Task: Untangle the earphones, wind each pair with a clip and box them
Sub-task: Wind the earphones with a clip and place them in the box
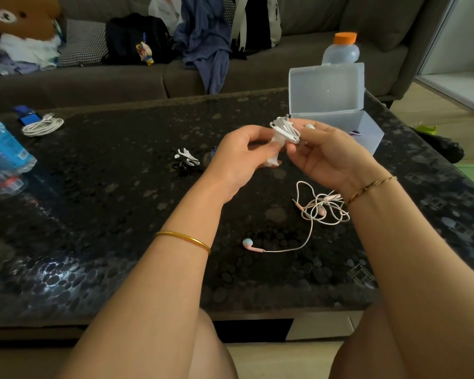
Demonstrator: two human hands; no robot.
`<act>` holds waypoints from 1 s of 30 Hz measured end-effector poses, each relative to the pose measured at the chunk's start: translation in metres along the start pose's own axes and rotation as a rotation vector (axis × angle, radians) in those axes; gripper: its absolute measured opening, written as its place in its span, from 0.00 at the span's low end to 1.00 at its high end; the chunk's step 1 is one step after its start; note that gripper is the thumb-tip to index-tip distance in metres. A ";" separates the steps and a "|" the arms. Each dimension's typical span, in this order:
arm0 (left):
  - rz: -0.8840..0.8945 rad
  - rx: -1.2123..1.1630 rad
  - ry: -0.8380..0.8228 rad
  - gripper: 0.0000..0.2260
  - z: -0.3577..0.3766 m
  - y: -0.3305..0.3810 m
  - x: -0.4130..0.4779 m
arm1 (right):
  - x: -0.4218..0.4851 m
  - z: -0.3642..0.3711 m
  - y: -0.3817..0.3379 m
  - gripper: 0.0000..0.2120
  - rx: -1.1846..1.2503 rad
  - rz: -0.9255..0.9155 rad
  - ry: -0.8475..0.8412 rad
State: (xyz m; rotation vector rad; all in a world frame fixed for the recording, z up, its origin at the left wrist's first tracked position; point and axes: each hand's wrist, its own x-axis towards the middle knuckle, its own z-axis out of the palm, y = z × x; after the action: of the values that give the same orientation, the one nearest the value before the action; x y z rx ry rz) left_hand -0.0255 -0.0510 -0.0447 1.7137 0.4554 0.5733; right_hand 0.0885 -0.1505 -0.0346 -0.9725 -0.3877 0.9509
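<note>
Your left hand (238,160) pinches the white clip (274,151); your right hand (329,160) pinches the white earphones (285,128) coiled on it, before the open box (367,132). Loosen either pinch and the coil likely springs apart; your bracelet (372,187) may snag the pink earphones (323,209).

Table before me: dark, speckled (115,203) | far right: open box (367,138) | near right: pink earphones (323,209) | middle: clips (188,157) | left: cable (42,125), bottle (3,149)
</note>
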 end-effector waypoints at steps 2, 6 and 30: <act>0.000 0.004 -0.010 0.10 0.000 0.001 -0.001 | 0.001 -0.002 0.002 0.06 -0.020 -0.002 0.002; 0.020 0.075 -0.011 0.08 -0.002 0.000 -0.002 | 0.003 -0.001 0.009 0.05 -0.266 -0.162 0.036; -0.213 -0.301 0.095 0.07 0.001 0.012 -0.006 | 0.008 0.012 0.030 0.04 -0.768 -0.543 0.214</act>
State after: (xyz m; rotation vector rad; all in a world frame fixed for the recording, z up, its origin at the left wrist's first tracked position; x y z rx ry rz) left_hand -0.0293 -0.0577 -0.0342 1.3369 0.5805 0.5400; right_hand 0.0697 -0.1306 -0.0545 -1.5391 -0.8151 0.1748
